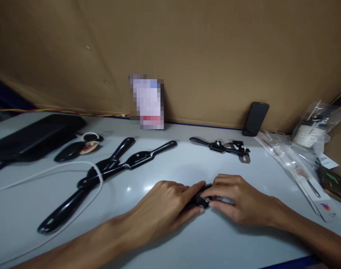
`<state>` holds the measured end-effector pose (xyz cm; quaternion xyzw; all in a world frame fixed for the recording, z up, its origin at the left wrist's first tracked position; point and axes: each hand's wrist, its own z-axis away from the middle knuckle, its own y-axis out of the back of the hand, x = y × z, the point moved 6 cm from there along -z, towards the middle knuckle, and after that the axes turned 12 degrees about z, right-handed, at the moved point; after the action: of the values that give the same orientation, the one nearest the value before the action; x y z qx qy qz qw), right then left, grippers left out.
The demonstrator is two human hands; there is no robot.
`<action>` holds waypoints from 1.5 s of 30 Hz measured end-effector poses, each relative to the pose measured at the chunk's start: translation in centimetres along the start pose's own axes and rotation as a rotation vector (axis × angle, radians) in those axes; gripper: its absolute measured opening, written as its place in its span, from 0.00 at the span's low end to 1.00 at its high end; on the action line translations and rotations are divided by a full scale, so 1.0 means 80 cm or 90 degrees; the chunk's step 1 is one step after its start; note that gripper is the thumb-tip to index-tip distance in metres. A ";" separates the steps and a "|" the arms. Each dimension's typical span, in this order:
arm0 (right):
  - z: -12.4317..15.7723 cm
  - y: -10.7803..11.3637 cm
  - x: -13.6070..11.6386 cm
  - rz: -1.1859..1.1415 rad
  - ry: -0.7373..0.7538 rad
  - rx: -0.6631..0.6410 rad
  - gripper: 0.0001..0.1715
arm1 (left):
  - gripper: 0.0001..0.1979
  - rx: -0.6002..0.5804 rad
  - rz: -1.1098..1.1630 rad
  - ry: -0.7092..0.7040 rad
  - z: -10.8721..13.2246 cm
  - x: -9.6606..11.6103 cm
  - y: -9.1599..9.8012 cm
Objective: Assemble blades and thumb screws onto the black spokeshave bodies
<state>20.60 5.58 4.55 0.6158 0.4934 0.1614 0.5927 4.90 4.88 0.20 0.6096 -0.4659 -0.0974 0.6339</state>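
Both of my hands rest on the white table, meeting over a small black metal part. My left hand lies over its left end, fingers curled round it. My right hand pinches its right end with thumb and fingertips. Most of the part is hidden under my fingers. Two long black handle pieces lie crossed to the left, beyond my left hand. A smaller black assembly with a metal blade lies farther back, above my right hand.
A white cable loops over the black handles. A black case and a black key fob sit at the far left. A phone leans on the cardboard wall. Plastic bags and packaging crowd the right side.
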 end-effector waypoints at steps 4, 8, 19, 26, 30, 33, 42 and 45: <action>0.000 -0.004 0.001 -0.017 -0.007 -0.006 0.17 | 0.23 0.015 -0.003 -0.021 0.001 -0.001 -0.002; 0.000 -0.010 -0.002 -0.032 -0.018 0.006 0.17 | 0.19 0.014 0.005 -0.011 0.001 -0.001 -0.002; -0.002 -0.018 0.011 -0.006 -0.102 0.020 0.07 | 0.11 -0.007 -0.001 0.002 -0.002 0.001 0.000; -0.002 -0.020 -0.002 0.078 -0.044 0.115 0.18 | 0.15 0.000 -0.002 -0.001 0.000 0.000 0.000; 0.000 -0.005 0.002 -0.023 -0.007 0.077 0.11 | 0.12 -0.009 -0.010 0.004 -0.001 0.000 -0.002; 0.001 -0.002 0.006 -0.034 0.005 0.053 0.10 | 0.12 -0.004 -0.008 0.001 0.000 0.000 -0.002; 0.001 -0.027 0.006 0.061 -0.055 0.127 0.20 | 0.14 -0.019 0.017 0.011 -0.001 0.001 0.000; 0.000 -0.029 0.008 0.036 -0.059 0.132 0.23 | 0.19 -0.007 0.010 0.000 0.001 0.002 0.001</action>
<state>19.91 5.68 2.27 0.6943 0.4621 0.0972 0.5431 4.90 4.77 0.32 0.6024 -0.4705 -0.0949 0.6378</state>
